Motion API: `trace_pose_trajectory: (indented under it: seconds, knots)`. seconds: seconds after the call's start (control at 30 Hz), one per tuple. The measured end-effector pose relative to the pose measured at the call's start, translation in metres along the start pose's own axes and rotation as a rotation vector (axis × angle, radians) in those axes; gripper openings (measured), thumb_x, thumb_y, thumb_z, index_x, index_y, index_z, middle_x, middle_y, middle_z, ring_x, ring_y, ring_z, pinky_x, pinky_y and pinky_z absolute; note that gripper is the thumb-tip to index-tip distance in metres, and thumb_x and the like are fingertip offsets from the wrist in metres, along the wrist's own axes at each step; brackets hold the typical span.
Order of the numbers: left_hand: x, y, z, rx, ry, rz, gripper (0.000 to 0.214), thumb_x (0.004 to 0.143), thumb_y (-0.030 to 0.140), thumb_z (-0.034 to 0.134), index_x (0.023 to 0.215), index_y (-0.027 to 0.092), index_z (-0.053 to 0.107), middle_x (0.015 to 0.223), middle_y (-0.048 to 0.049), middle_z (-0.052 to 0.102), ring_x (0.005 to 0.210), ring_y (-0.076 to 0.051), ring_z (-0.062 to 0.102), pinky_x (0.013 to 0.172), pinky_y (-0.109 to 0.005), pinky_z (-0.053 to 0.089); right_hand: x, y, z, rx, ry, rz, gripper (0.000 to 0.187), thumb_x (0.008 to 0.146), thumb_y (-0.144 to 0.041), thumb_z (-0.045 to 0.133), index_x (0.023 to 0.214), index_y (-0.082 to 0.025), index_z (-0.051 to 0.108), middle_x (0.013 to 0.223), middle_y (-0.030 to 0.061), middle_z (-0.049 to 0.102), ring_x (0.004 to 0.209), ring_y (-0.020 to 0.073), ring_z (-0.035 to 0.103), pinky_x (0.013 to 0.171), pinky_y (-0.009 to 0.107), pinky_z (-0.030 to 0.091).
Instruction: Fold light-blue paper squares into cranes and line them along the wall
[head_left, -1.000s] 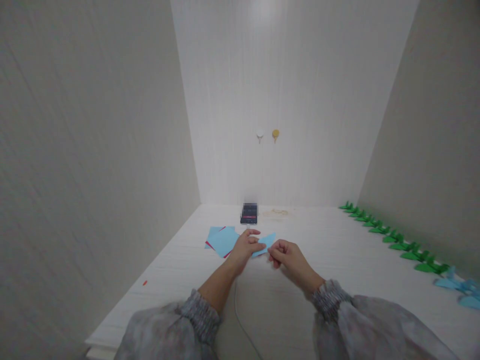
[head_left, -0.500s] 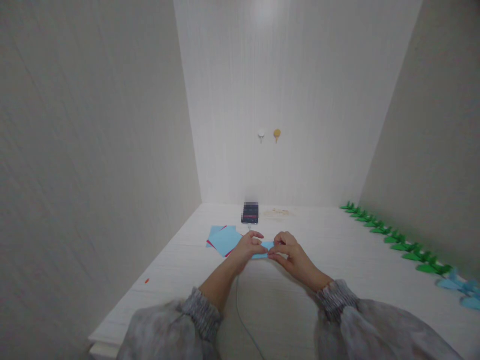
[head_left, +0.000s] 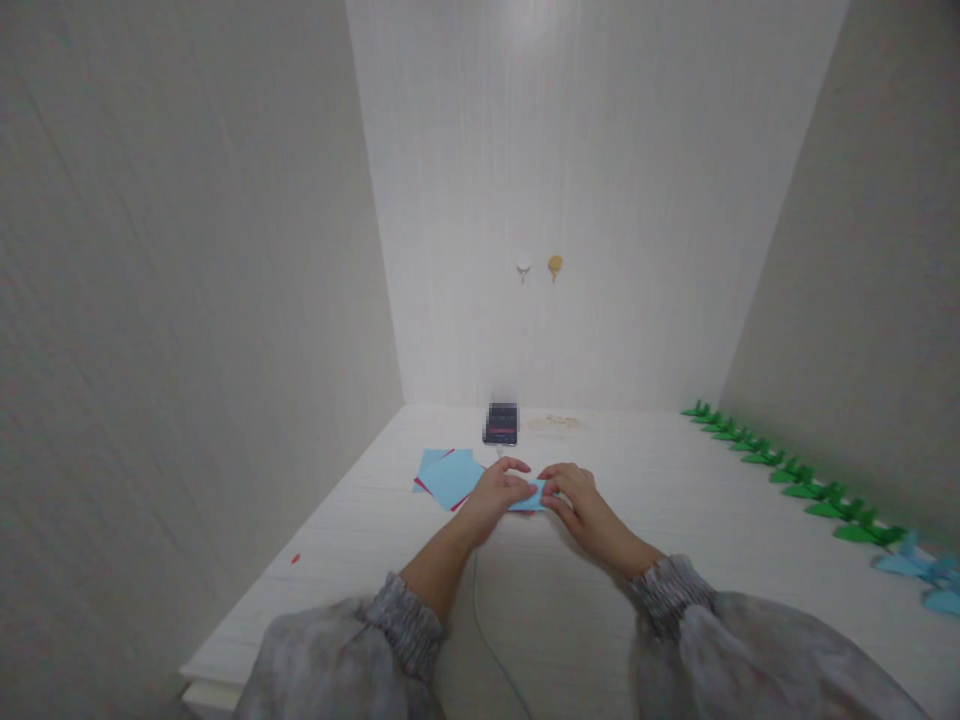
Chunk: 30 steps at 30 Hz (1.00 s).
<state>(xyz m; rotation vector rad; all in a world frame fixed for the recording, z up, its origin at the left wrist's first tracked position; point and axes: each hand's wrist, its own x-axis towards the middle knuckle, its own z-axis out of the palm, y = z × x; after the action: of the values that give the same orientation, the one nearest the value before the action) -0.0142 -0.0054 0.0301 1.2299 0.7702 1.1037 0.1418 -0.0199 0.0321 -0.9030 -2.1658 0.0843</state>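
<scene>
Between my hands, just above or on the table, is a folded piece of light blue paper (head_left: 528, 498). My left hand (head_left: 501, 492) grips its left part, thumb lying across it and index finger lifted over the top. At the right end, my right hand (head_left: 577, 497) pinches the paper with thumb and fingers. The fingers hide part of the folds. Left of my left hand lies a loose pile of light blue sheets (head_left: 452, 480), with red paper edges showing underneath.
A phone (head_left: 501, 424) stands at the back, its white cable (head_left: 480, 620) running toward me under my left wrist. Along the right wall sits a row of green folded paper figures (head_left: 817, 493), then light blue ones (head_left: 911, 568). A small orange-red scrap (head_left: 295, 559) lies at left.
My right hand's fingers have shifted slightly along the blue paper's right end, and the thumb sits a little further right. My left hand keeps its place on the paper.
</scene>
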Motion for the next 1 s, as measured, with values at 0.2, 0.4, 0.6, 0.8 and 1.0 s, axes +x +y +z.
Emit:
trace_pose_trajectory:
  seconds: [0.2, 0.4, 0.6, 0.8, 1.0]
  knots:
    - [0.0027, -0.0042, -0.0052, 0.045, -0.039, 0.003, 0.043, 0.052, 0.027, 0.067, 0.084, 0.015, 0.04, 0.047, 0.0047, 0.054, 0.042, -0.009, 0.05, 0.049, -0.024, 0.041, -0.0003, -0.001, 0.0019, 0.095, 0.003, 0.034, 0.01, 0.078, -0.025, 0.044, 0.073, -0.019, 0.049, 0.082, 0.0049, 0.053, 0.081, 0.0164, 0.047, 0.074, 0.033, 0.035]
    - [0.0033, -0.0061, -0.01, 0.048, -0.04, 0.014, 0.042, 0.053, 0.026, 0.067, 0.082, 0.016, 0.04, 0.048, 0.0047, 0.055, 0.043, -0.009, 0.051, 0.049, -0.022, 0.04, -0.0002, -0.0012, 0.0005, 0.289, -0.024, 0.094, 0.014, 0.077, -0.029, 0.045, 0.074, -0.02, 0.056, 0.085, 0.0041, 0.05, 0.081, 0.0145, 0.048, 0.072, 0.027, 0.038]
    - [0.0007, -0.006, -0.0089, 0.028, -0.054, 0.004, 0.042, 0.05, 0.028, 0.068, 0.078, 0.016, 0.039, 0.052, 0.0036, 0.057, 0.045, -0.01, 0.053, 0.05, -0.023, 0.041, 0.0001, -0.0008, 0.0022, 0.374, -0.03, 0.179, 0.017, 0.074, -0.033, 0.049, 0.07, -0.02, 0.059, 0.081, 0.0028, 0.051, 0.077, 0.0135, 0.048, 0.071, 0.025, 0.038]
    - [0.0009, -0.0063, -0.0063, 0.033, -0.055, 0.014, 0.041, 0.049, 0.027, 0.069, 0.075, 0.016, 0.039, 0.05, 0.0036, 0.057, 0.044, -0.009, 0.052, 0.049, -0.021, 0.039, -0.0013, 0.0055, 0.0085, 0.417, 0.028, 0.252, 0.019, 0.072, -0.034, 0.05, 0.063, -0.017, 0.054, 0.073, 0.002, 0.053, 0.071, 0.013, 0.049, 0.068, 0.024, 0.037]
    - [0.0018, -0.0059, -0.0066, 0.015, -0.021, 0.021, 0.04, 0.048, 0.023, 0.069, 0.072, 0.016, 0.038, 0.054, 0.0025, 0.059, 0.046, -0.009, 0.053, 0.052, -0.022, 0.04, -0.0026, 0.0077, 0.0085, 0.485, 0.004, 0.3, 0.02, 0.072, -0.036, 0.05, 0.067, -0.018, 0.057, 0.075, 0.0017, 0.054, 0.072, 0.0135, 0.05, 0.067, 0.024, 0.038]
